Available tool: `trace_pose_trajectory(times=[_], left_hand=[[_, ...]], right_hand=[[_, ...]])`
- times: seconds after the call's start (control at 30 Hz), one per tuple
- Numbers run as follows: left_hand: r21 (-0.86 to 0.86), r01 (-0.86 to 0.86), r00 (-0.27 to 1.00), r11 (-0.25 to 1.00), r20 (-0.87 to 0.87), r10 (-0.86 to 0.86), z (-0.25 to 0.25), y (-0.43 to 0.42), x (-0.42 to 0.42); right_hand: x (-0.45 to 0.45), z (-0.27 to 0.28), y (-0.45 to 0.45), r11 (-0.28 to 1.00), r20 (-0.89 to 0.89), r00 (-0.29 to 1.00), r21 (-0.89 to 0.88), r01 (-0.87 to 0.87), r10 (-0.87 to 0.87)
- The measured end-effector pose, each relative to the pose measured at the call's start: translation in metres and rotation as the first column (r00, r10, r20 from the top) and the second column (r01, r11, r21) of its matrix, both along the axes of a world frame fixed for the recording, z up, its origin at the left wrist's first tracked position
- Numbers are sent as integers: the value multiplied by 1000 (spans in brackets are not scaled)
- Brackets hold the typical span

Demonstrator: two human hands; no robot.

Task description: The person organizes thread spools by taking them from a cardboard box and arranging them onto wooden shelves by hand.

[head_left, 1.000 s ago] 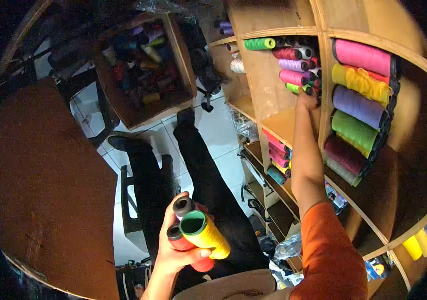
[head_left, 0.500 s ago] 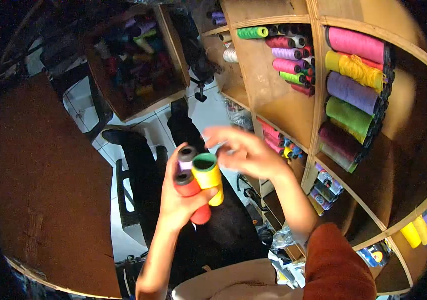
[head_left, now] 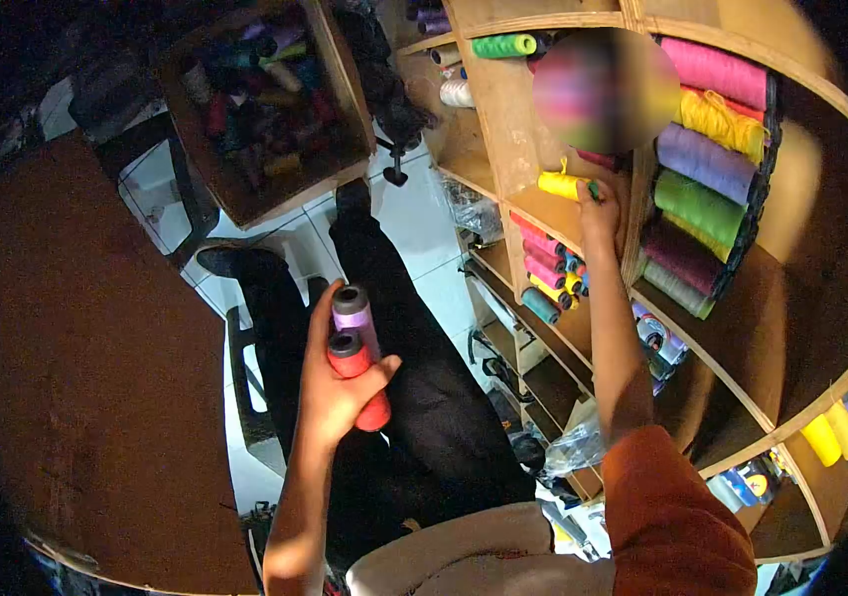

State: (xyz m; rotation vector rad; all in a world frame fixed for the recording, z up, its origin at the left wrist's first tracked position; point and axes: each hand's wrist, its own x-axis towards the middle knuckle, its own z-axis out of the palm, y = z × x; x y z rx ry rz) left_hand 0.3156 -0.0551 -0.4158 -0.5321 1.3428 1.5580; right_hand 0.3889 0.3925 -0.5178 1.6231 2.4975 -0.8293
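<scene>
My left hand (head_left: 340, 382) is closed around two thread spools, a red one (head_left: 372, 409) and a light purple one (head_left: 354, 315) with a dark end. Out at the wooden shelf (head_left: 543, 214), my right hand (head_left: 598, 207) grips a yellow spool (head_left: 560, 185) by its green end. The yellow spool lies sideways in the compartment, with a loose strand at its top. Above it, a blurred patch hides most of the stacked spools; a green spool (head_left: 503, 46) shows at their left.
Large spools, among them a purple one (head_left: 705, 164), are stacked in the compartment to the right. Pink spools (head_left: 541, 260) lie in the one below. A wooden box (head_left: 359, 129) of mixed spools stands at the upper left, beyond a brown table (head_left: 96, 377).
The yellow spool has gone from my left hand to the shelf in my right hand. My left hand has kept the red and purple spools and moved slightly left.
</scene>
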Motion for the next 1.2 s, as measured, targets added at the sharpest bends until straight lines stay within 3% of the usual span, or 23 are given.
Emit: trace_pose_trajectory(times=[0.03,0.1,0.13,0.2,0.27,0.37,0.4,0.5,0.63,0.73,0.83,0.87,0.97,1.0,1.1,1.13,1.2], left_hand=[[-23,23,1000,999,-5,-24,-3,-5,3],[-66,102,991,993,-83,-107,-8,-16,9],[-75,116,990,990,-77,-121,-9,-19,9],[-120,182,975,976,-108,-195,-12,-23,15],[-101,153,982,983,-97,-163,-16,-26,19],[-108,137,988,985,-54,-144,-19,-30,19],[-129,140,987,982,-59,-149,-17,-29,18],[-137,94,994,986,-34,-100,-22,-25,19],[-121,36,999,992,-14,-38,-26,-23,21],[-222,111,993,969,-23,-119,-24,-21,18],[-203,101,992,974,-54,-114,-26,-18,18],[-203,99,994,974,-21,-105,-26,-16,17],[-259,150,989,954,21,-149,-23,-20,14],[-250,148,989,957,16,-149,-25,-24,16],[-223,143,990,964,20,-142,-30,-27,20],[-229,134,991,964,32,-130,-28,-25,18],[-202,83,996,976,50,-74,-30,-25,20]], right_hand=[[-1,-1,-1,980,-101,980,-122,158,-170],[-3,-3,-1,823,-219,830,-401,402,-512],[-12,2,-8,782,-182,805,-429,451,-565],[-10,1,-5,989,-69,994,-123,76,-85],[-22,-8,4,911,175,910,107,-398,377],[-50,-33,12,633,309,723,350,-691,618],[-60,-45,11,646,422,696,281,-710,581],[-86,-66,-13,682,683,604,209,-701,411],[-60,-98,-8,917,302,897,139,-375,321],[-34,-97,1,833,493,786,193,-518,373],[-24,-105,19,890,526,774,67,-450,352],[-20,-107,24,870,574,745,111,-480,338],[-18,-99,19,932,359,898,159,-325,252],[-23,-81,7,893,385,883,245,-378,268],[-23,-38,-1,928,347,914,225,-298,210],[-29,-24,-5,885,464,871,322,-336,161],[-18,-22,14,893,461,885,369,-257,64]])
